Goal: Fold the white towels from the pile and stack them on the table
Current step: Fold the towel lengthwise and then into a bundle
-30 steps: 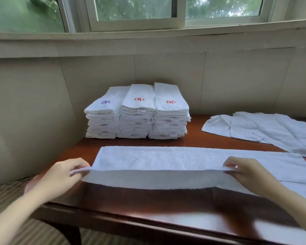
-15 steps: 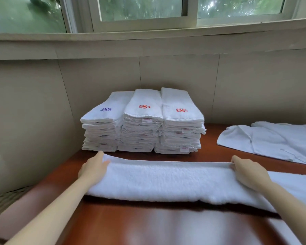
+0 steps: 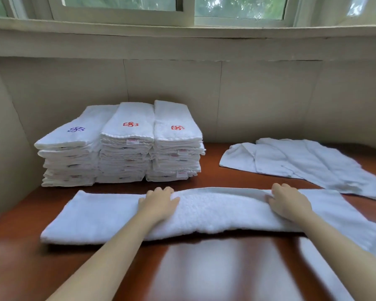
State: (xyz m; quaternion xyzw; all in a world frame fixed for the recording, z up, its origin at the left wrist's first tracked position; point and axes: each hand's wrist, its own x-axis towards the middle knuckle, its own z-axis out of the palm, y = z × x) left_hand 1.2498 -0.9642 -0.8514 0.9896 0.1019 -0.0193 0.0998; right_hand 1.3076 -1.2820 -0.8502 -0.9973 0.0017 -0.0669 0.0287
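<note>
- The left hand [image 3: 159,204] lies palm down on the towel [image 3: 217,211]. Its fingers curl over the far long edge, hiding the tips, and its thumb lies flat on top, pointing right.
- The right hand [image 3: 288,203] grips the same far edge in the same way, with fingers bent over it and the thumb pointing toward the left hand.
- Between the 2 hands the towel bulges up a little, and its far edge stands up as a raised lip. Outside each hand it lies flat.
- The towel is a long white strip, folded lengthwise, running left to right across the table [image 3: 15,261] in front of the person. Its left end reaches well past the left hand, and its right end runs on past the right hand.
- Both bare forearms cross the towel's near edge.
- Beyond the left hand, near the towel's far edge but apart from it, 3 stacks of folded towels [image 3: 126,153] stand side by side, touching each other, against the wall [image 3: 258,101].
- The top towel of the left stack bears a purple mark. The other 2 each bear a red one.
- Beyond and to the right of the right hand lies the pile of loose towels [image 3: 302,161], spread flat and overlapping. Its near corner comes close to the towel's right end.
- Above the wall runs a window [image 3: 239,7].
</note>
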